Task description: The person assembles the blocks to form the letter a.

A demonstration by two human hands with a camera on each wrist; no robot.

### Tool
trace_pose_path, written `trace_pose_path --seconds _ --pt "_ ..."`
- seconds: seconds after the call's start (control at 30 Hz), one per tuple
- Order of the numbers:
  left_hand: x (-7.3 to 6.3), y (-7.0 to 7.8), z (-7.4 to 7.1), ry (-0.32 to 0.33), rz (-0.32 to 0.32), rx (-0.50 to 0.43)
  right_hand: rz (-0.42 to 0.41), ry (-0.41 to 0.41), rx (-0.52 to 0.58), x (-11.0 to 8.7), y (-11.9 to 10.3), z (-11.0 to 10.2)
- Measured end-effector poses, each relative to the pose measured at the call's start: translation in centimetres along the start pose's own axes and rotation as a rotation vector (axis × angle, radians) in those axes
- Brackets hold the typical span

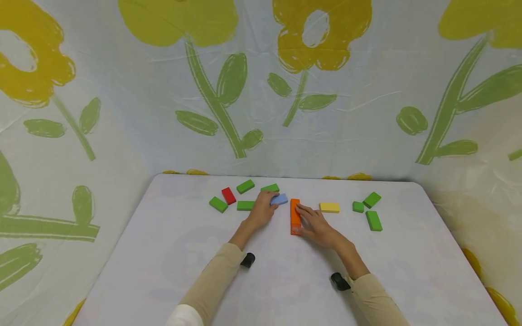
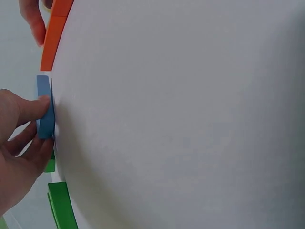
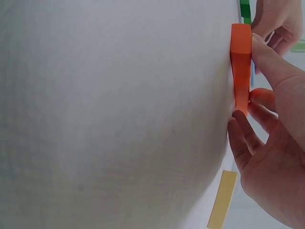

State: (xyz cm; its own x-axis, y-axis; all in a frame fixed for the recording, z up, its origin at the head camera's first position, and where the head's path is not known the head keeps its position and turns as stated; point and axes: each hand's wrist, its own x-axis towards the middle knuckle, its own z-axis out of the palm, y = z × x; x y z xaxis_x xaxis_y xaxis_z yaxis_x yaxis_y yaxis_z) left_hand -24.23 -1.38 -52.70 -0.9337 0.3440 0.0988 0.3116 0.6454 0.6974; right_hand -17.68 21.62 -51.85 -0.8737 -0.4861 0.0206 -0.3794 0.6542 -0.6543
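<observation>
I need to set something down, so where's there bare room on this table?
Bare table lies left of the left sleeve, right of the right sleeve, and between them. It's crowded around the left hand: blue block, red block, green blocks.

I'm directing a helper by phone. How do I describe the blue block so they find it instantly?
Find the white tabletop and go to its far half, near the middle. There the person's left grip pinches the flat, rectangular blue block. It alone is blue: green blocks lie to its left, orange blocks to its right.
</observation>
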Motion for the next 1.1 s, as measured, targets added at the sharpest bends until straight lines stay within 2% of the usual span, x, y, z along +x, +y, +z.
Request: trace_pose_path --seconds 0.27,0.43,0.87,1.1 --pt "0.7 -0.1 -0.6 -0.112 0.023 0.028 0.011 -0.006 -0.012 0.1 -0.1 -0.1" --pt "1.0 -0.3 -0.8 -0.154 0.053 0.032 0.022 -0.011 0.0 0.0 -0.4 -0.2" --pt "1.4 -0.5 -0.9 -0.197 0.081 0.031 0.015 -0.017 0.012 0.0 -0.6 -0.1" --pt "1.4 -0.5 -1.0 -0.195 0.085 0.032 0.019 -0.022 -0.003 0.0 -0.6 -0.1"
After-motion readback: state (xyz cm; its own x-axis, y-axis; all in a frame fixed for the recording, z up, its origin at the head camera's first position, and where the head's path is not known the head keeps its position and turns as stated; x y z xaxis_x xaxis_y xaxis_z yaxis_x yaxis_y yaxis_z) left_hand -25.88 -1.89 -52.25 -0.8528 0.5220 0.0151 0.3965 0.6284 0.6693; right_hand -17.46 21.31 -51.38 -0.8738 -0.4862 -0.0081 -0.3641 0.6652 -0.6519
